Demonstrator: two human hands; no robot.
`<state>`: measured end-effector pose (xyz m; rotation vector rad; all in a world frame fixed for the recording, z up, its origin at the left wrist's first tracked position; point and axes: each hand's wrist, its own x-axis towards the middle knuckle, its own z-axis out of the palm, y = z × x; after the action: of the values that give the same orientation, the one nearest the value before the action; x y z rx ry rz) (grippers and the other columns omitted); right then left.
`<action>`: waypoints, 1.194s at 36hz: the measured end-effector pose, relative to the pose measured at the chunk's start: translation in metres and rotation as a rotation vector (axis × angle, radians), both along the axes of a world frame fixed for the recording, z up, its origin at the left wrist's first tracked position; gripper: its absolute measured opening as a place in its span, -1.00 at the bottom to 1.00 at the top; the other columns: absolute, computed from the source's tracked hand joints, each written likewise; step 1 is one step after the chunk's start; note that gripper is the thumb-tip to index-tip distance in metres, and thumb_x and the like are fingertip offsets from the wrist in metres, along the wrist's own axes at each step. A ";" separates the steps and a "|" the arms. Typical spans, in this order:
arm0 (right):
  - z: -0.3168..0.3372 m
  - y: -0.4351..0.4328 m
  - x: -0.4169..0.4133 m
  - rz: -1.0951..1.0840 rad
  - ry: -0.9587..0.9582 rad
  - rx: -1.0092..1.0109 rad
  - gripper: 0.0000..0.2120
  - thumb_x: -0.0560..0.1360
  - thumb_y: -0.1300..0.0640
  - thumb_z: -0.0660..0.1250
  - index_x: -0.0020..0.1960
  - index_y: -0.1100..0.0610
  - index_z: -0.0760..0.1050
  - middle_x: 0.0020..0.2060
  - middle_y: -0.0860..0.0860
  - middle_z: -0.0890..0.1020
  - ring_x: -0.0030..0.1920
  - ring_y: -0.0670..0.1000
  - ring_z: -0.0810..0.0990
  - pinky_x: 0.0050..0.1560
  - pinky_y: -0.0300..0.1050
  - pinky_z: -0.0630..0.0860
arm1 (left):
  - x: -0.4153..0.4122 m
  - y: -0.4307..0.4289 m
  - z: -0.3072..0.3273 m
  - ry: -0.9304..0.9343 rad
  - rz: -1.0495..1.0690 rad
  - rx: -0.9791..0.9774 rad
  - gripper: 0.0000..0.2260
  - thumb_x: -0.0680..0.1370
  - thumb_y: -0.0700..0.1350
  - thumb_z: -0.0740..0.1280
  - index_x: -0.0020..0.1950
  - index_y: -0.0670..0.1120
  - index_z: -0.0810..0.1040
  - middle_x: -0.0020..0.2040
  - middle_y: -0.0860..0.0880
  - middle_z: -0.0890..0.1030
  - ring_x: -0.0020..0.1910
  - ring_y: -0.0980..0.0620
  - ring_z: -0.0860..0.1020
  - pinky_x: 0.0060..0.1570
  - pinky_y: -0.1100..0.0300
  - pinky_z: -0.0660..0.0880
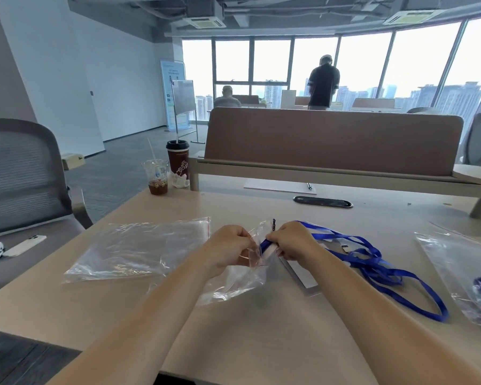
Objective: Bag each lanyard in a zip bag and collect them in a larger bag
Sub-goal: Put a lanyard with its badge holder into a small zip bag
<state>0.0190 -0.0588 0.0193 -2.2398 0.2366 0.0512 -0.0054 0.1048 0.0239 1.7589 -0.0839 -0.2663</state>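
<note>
My left hand (228,250) pinches the mouth of a small clear zip bag (233,284) that hangs down over the table's middle. My right hand (292,240) grips a folded bunch of blue lanyard (267,244) and holds its end at the bag's mouth. More blue lanyard straps (378,262) trail loosely to the right across the table. A large clear zip bag (139,248) lies flat to the left. At the right edge another clear bag (461,268) holds blue lanyards inside.
The wooden table (247,343) carries white cards (300,273) under the straps, two drink cups (167,169) at the back left, and a brown desk divider (331,140) behind. A mesh chair (20,176) with a phone (25,245) stands left. Two people are far off by the windows.
</note>
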 end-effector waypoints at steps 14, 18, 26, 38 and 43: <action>0.005 0.000 -0.005 0.030 -0.044 -0.005 -0.84 0.50 0.21 0.42 -0.26 0.12 0.55 -0.18 0.13 0.65 -0.16 0.08 0.58 0.00 0.02 0.63 | 0.004 0.001 -0.003 0.037 0.011 -0.056 -0.93 0.52 -0.40 0.32 -0.06 -0.27 0.50 -0.25 -0.25 0.67 -0.35 -0.13 0.67 -0.21 0.05 0.66; 0.003 -0.003 -0.002 0.010 -0.042 0.043 -0.86 0.51 0.13 0.44 -0.17 0.19 0.62 -0.15 0.18 0.69 -0.23 0.06 0.60 -0.04 -0.03 0.63 | 0.006 0.002 -0.005 0.063 0.006 -0.054 -0.94 0.54 -0.40 0.28 -0.05 -0.27 0.49 -0.29 -0.22 0.68 -0.30 -0.18 0.68 -0.16 0.01 0.66; 0.012 -0.012 -0.006 -0.041 -0.009 0.220 -0.54 0.54 -0.20 0.34 -0.02 0.23 0.62 -0.18 0.11 0.72 -0.31 0.02 0.71 -0.34 -0.21 0.57 | 0.004 0.005 0.000 0.062 0.033 -0.059 -0.92 0.58 -0.39 0.20 0.00 -0.29 0.47 -0.36 -0.19 0.66 -0.37 -0.17 0.65 -0.28 0.05 0.65; 0.048 -0.028 -0.022 0.068 -0.071 0.256 -0.78 0.60 0.36 0.18 0.06 0.30 0.60 -0.10 0.20 0.71 -0.19 0.11 0.74 -0.17 -0.12 0.67 | 0.004 0.012 0.020 -0.058 0.092 0.010 -0.92 0.57 -0.36 0.26 -0.09 -0.24 0.52 -0.38 -0.13 0.61 -0.50 -0.04 0.55 -0.41 0.17 0.53; 0.051 -0.038 -0.023 0.162 -0.220 0.068 -0.88 0.57 0.28 0.32 0.02 0.13 0.62 -0.12 0.02 0.70 -0.14 -0.02 0.70 -0.11 -0.16 0.64 | 0.003 0.015 0.034 -0.106 0.097 0.036 -0.90 0.55 -0.35 0.28 -0.04 -0.30 0.59 -0.35 -0.14 0.58 -0.48 -0.01 0.51 -0.36 0.18 0.50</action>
<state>-0.0045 -0.0968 0.0706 -2.1713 -0.0642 -0.0988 -0.0024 0.1201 0.0581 1.8071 -0.0705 -0.1048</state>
